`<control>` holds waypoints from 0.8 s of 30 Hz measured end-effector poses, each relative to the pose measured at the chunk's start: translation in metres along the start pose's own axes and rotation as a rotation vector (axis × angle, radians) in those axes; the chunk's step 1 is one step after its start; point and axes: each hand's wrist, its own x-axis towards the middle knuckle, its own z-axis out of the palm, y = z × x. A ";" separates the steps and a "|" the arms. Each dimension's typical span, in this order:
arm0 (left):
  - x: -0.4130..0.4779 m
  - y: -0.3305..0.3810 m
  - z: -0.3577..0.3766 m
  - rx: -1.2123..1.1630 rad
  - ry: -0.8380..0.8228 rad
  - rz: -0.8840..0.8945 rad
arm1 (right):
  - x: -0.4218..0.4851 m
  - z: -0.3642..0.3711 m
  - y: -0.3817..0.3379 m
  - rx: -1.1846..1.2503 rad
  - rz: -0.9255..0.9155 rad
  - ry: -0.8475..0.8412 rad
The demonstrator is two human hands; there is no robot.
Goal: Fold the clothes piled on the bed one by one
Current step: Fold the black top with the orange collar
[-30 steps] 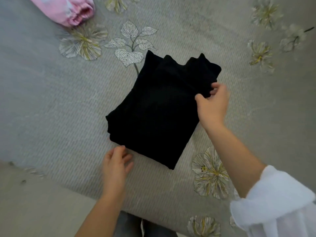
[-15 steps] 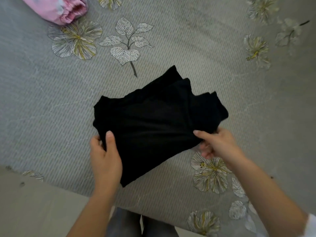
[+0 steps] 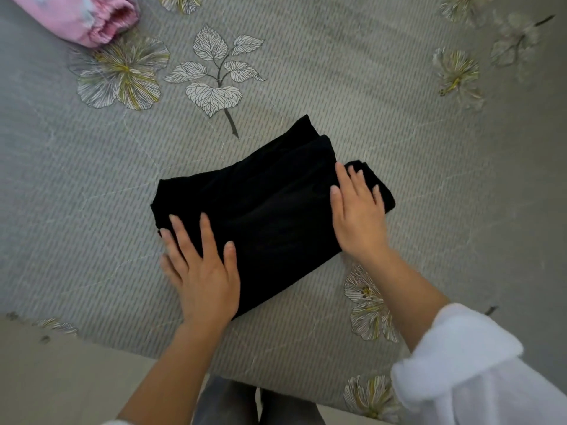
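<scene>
A folded black garment [image 3: 270, 210] lies flat on the bed [image 3: 383, 124], close to its near edge, on a grey ribbed cover. The left hand [image 3: 205, 277] rests on the garment's near left corner, its grip open, fingers straight and spread, the little finger off the cloth and on the cover. The right hand [image 3: 357, 216] lies flat on the right end, its grip open too, and hides part of the fold there; a small black flap shows just beyond its fingers. A leaf print [image 3: 214, 78] sits just past the garment's far corner and a flower print [image 3: 122, 75] further left. A pink garment [image 3: 76, 16] with a gathered cuff lies at the far left, well apart. A white sleeve [image 3: 460, 363] is pushed up the right forearm, which crosses another flower print. Below the bed's edge show a pale floor [image 3: 61, 378] and grey trousers [image 3: 227, 403].
</scene>
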 end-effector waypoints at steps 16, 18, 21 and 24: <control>0.005 -0.014 -0.057 -0.947 -0.203 -0.608 | -0.008 -0.029 -0.008 0.803 0.775 -0.267; 0.001 -0.013 -0.070 -0.881 -0.244 -0.561 | -0.032 -0.032 -0.007 0.860 0.789 -0.272; -0.004 -0.006 -0.093 -0.825 -0.268 -0.429 | -0.065 -0.048 0.001 0.880 0.756 -0.209; -0.013 0.015 -0.114 -0.753 -0.375 -0.291 | -0.104 -0.075 0.013 0.862 0.713 -0.133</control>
